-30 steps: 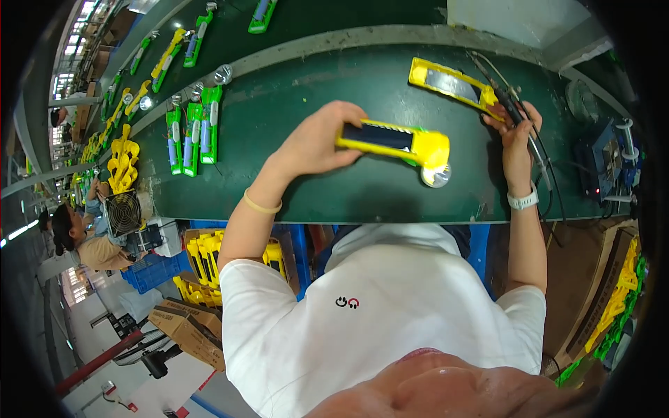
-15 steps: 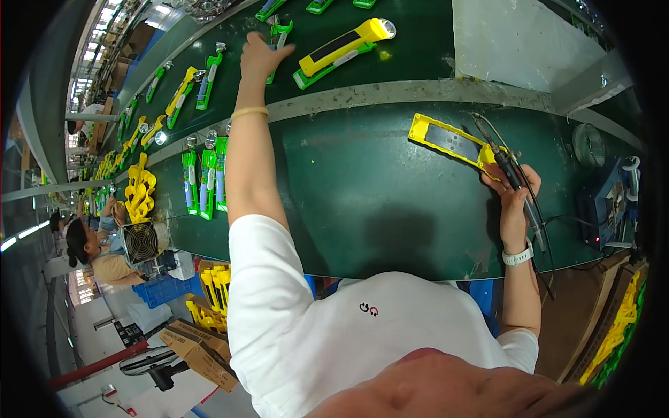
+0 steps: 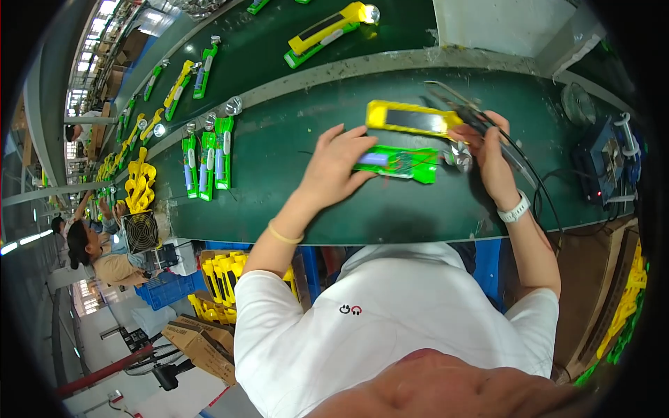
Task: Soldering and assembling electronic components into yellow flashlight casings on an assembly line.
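Observation:
My left hand (image 3: 338,167) grips one end of a green lamp half-shell (image 3: 424,171) on the bench. A blue cylindrical battery (image 3: 373,159) and thin wires lie inside it, and a shiny round reflector (image 3: 458,157) sits at its other end. My right hand (image 3: 493,153) is closed around a soldering iron (image 3: 476,120), partly blurred by motion. Those fingers also hold one end of a yellow lamp housing (image 3: 376,115) with a dark panel, just beyond the green half-shell. The exact finger contact on the right is partly hidden.
Left of my hands stand several green half-shells (image 3: 207,167) with batteries. A belt beyond carries a yellow-and-green lamp (image 3: 327,31). A blue soldering station (image 3: 598,164) stands at the right, its cable reaching my hand. A fan (image 3: 141,233) and a co-worker (image 3: 104,254) are far left.
My left hand has come back from the belt with a green half-shell and set it before me. My right hand has moved slightly left, bringing the yellow housing beside it.

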The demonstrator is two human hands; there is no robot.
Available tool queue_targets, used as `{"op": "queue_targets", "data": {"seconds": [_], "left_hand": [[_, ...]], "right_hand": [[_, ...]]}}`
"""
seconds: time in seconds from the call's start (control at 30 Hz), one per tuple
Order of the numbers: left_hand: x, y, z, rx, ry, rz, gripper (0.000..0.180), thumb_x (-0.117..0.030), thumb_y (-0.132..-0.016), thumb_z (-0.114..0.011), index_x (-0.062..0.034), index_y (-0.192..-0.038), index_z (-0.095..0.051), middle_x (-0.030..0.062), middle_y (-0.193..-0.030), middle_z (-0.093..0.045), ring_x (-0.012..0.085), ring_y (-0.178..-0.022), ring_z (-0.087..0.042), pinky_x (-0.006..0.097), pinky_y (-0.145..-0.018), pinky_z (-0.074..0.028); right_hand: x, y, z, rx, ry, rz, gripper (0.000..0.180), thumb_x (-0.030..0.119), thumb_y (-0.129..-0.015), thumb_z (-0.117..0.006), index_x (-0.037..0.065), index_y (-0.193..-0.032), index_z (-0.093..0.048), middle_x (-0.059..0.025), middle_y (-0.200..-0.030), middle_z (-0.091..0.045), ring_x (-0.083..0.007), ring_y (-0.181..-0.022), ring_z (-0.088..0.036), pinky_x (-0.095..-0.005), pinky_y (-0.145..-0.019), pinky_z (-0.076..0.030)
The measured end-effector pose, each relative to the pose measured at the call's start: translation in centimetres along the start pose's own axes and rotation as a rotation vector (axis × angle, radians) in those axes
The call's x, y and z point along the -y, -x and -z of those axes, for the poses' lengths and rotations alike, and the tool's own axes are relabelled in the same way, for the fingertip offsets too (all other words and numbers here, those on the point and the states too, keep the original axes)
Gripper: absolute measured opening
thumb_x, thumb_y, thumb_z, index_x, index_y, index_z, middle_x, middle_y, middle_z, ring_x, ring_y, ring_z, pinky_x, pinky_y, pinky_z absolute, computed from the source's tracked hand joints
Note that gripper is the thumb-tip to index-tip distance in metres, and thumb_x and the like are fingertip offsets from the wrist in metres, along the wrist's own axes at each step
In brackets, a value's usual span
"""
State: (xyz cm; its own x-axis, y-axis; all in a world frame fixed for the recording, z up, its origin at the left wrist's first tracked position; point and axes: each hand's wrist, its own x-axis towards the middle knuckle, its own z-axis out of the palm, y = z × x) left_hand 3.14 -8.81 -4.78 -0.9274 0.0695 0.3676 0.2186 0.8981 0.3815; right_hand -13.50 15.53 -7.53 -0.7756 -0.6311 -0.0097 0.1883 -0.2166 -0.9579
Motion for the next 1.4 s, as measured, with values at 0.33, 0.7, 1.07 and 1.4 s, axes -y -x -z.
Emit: {"op": "queue_targets", "data": {"seconds": [0.33,0.7,1.07,1.4], "left_hand": [[-0.5,3.7,2.5,-0.07,-0.321,0.178,0.05,-0.031,-0.065,-0.076,-0.0052,-0.105,-0.061,0.0095,-0.104,-0.058,0.0301,-0.104,-0.049,0.04,-0.089,-0.037],[-4.9,-2.4,-3.8,-0.11,0.332,-0.15,0.023,-0.004,-0.069,-0.071,-0.009,-0.092,-0.066,0.0045,-0.084,-0.061,0.0238,-0.074,-0.056,0.034,-0.063,-0.047],[-5.8,-3.5,-3.2,0.009,0.185,-0.018,0.018,-0.003,-0.067,-0.074,-0.0087,-0.083,-0.068,0.0047,-0.076,-0.053,0.0174,-0.067,-0.052,0.027,-0.054,-0.044],[-5.4,-3.3,-2.4,0.035,0.148,-0.141,0.019,-0.001,-0.067,-0.072,-0.0086,-0.084,-0.067,0.0055,-0.083,-0.048,0.0156,-0.069,-0.052,0.026,-0.055,-0.045]], "right_hand": [[1.7,4.3,2.0,-0.222,-0.261,0.37,0.032,0.034,-0.097,-0.039,0.006,-0.113,-0.042,-0.0088,-0.087,-0.055,-0.015,-0.071,-0.051,-0.0259,-0.064,-0.04],[1.1,6.7,0.7,-0.19,-0.203,0.216,0.023,0.016,-0.087,-0.058,0.005,-0.098,-0.041,-0.0062,-0.075,-0.051,-0.011,-0.055,-0.047,-0.0221,-0.049,-0.04],[2.0,7.5,1.1,-0.227,-0.107,0.1,0.024,0.015,-0.085,-0.061,0.006,-0.092,-0.04,-0.0048,-0.074,-0.051,-0.0088,-0.052,-0.047,-0.0205,-0.046,-0.039],[1.6,7.3,0.8,-0.201,-0.044,0.149,0.023,0.011,-0.084,-0.061,0.005,-0.091,-0.039,-0.005,-0.072,-0.052,-0.0069,-0.052,-0.046,-0.02,-0.048,-0.04]]}}
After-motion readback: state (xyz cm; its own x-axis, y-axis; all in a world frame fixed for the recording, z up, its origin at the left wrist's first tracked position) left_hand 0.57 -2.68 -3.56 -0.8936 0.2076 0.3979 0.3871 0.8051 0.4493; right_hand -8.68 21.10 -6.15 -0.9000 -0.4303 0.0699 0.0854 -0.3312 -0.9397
